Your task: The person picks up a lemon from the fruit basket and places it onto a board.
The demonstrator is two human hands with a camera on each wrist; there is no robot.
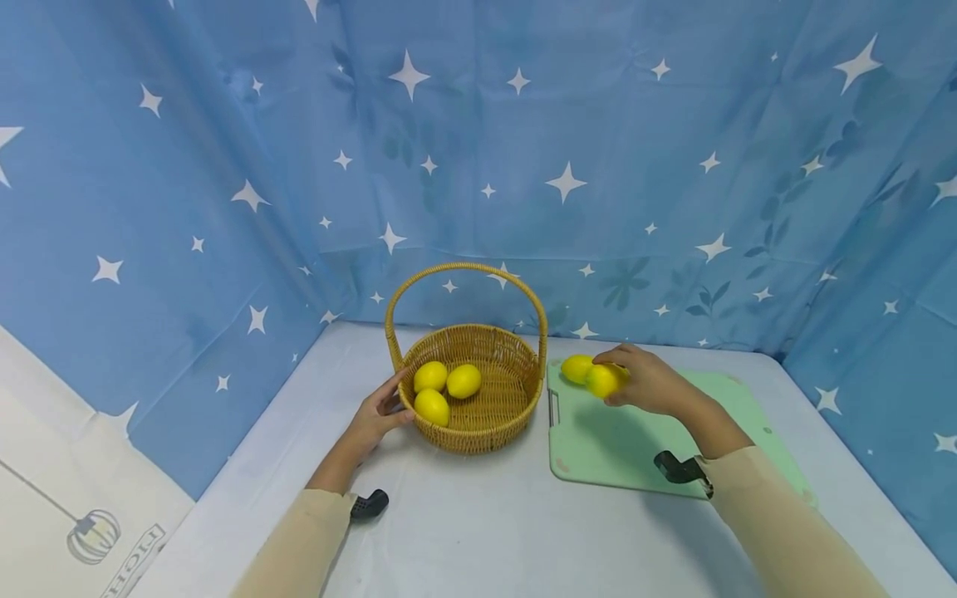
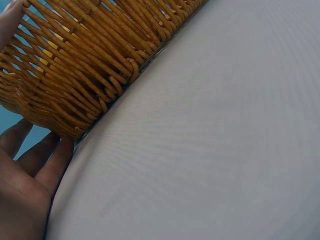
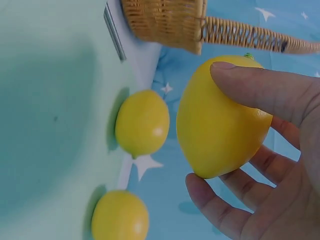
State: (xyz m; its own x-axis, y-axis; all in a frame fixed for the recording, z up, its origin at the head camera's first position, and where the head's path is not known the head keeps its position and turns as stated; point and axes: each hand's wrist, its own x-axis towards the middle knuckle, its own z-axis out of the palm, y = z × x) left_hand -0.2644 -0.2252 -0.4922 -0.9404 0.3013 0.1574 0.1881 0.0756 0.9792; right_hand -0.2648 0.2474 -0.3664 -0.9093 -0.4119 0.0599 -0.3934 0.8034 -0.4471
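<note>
The right hand [image 1: 652, 382] grasped one lemon [image 3: 220, 117] with thumb and curled fingers, lifted just above the green cutting board [image 1: 635, 440]. Two more lemons [image 3: 142, 122] lay on the board just beyond the grip. To do this step well, the hold should stay firm but gentle. Farther to the left, the left hand [image 1: 377, 415] rested with relaxed fingers against the wicker basket [image 1: 516, 399], steadying it; three lemons [image 1: 432, 406] were inside.

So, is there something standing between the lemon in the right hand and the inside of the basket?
Only the basket's own parts. The right hand holds a lemon above the cutting board; the basket sits to its left, so the near rim and the arched handle lie on the path.
</note>
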